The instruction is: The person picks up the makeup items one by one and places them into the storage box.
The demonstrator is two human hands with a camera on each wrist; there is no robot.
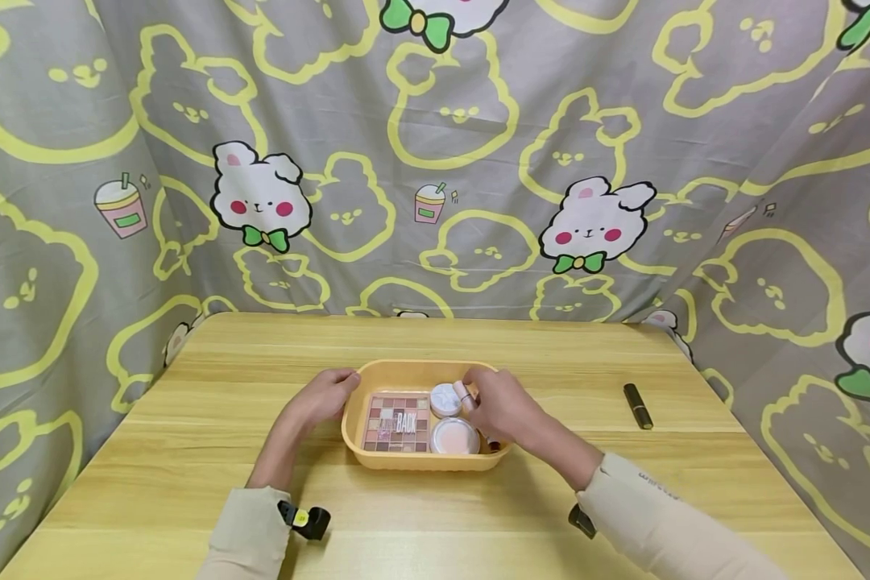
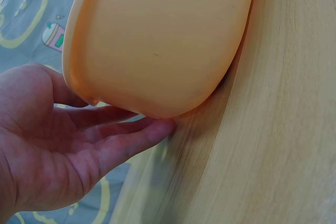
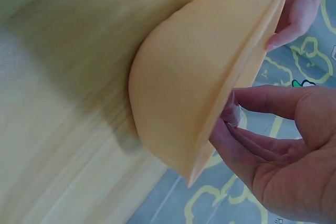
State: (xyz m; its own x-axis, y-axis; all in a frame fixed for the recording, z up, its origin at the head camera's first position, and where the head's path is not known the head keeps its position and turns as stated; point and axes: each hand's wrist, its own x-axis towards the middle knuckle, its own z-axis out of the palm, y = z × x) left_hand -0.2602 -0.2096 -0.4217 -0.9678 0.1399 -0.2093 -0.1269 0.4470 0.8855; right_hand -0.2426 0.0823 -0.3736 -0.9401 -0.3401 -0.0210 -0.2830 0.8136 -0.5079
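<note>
A shallow yellow-orange plastic basket (image 1: 428, 461) sits on the table. My left hand (image 1: 329, 393) grips its left end, thumb at the rim and fingers against the outer wall (image 2: 163, 51). Over the basket's right end, my right hand (image 1: 506, 409) pinches a small pale-pink tube (image 1: 465, 395); the right wrist view shows only a clear, shiny bit of it (image 3: 232, 113). Inside the basket lie an eyeshadow palette (image 1: 397, 423), a round white-lidded compact (image 1: 445, 399) and a round compact with a pinkish centre (image 1: 454, 437). A dark-ended item (image 1: 494, 444) beneath my right hand is mostly hidden.
A black lipstick-like tube (image 1: 638, 406) lies on the wooden table (image 1: 551, 515), to the right of the basket. Behind the table and along both sides hangs a grey curtain (image 1: 362, 266) with yellow outlines and white rabbits.
</note>
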